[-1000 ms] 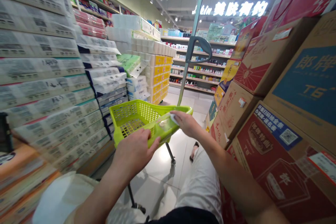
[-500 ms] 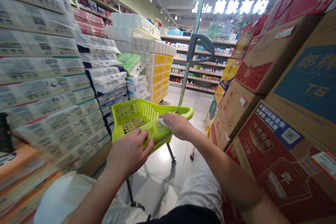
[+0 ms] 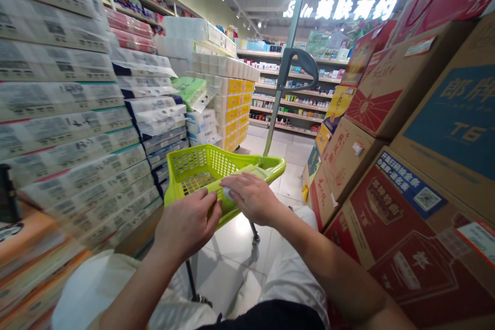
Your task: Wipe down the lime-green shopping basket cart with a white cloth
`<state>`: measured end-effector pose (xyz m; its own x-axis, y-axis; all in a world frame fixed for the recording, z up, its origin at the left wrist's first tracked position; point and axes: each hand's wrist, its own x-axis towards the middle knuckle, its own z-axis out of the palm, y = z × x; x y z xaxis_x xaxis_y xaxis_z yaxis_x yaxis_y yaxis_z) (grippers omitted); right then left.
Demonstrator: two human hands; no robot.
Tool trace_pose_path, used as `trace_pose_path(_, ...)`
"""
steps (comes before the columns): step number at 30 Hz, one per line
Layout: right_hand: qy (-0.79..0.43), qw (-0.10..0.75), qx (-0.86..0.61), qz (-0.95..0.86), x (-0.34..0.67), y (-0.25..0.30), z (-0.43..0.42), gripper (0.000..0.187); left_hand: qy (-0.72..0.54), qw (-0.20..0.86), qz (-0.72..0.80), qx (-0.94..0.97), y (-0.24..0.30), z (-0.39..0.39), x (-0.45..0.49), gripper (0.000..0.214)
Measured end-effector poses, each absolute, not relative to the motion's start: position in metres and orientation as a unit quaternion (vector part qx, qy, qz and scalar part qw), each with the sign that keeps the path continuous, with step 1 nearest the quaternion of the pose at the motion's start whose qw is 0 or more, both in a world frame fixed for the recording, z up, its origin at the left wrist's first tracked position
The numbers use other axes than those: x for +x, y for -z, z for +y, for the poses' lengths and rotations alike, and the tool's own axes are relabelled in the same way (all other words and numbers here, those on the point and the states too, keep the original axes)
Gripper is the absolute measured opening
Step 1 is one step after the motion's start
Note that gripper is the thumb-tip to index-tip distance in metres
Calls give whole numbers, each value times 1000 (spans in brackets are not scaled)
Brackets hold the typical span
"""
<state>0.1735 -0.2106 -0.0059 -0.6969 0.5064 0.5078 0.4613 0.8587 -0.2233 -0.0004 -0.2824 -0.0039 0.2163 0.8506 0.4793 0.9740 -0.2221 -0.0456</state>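
Note:
A lime-green shopping basket [image 3: 188, 161] with perforated walls is mounted on a wheeled cart frame in front of me. My left hand [image 3: 188, 223] is curled over its near rim, thumb on the outer side. Close beside it, my right hand [image 3: 253, 197] presses a small white wipe [image 3: 227, 192] against the rim's smooth surface. Whether the wipe is paper or cloth I cannot tell. Beyond the basket's right corner rises a metal pole [image 3: 274, 118] with a grey loop handle [image 3: 300, 85].
Stacked tissue packs [image 3: 69, 98] wall in the left side. Cardboard boxes [image 3: 413, 227] are piled close on the right. Pale floor tiles [image 3: 286, 185] run between them toward shelves [image 3: 297, 98] of small goods. A caster [image 3: 255, 237] shows under the basket.
My right hand has slid left along the rim with the wipe, closer to my left hand. The left hand keeps its hold, and the basket has barely shifted.

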Motion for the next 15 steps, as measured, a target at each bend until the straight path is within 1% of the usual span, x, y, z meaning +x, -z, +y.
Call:
trace_pose_path(6,-22,304,-404,-863,217,12,-170,33,186,181,-587,-767,7,-284,-10,36)
trace_pose_path(8,-9,298,-437,-849,235,17,-157,34,188,182,-588,-765,9,-284,-12,38)
trace_pose_path(12,33,274,-482,-832,258,19,-143,32,186,179,-594,-762,9,-284,-18,41)
trace_pose_path(15,46,268,-485,-831,252,17,-146,32,177,166,-595,-766,8,-285,-22,42)
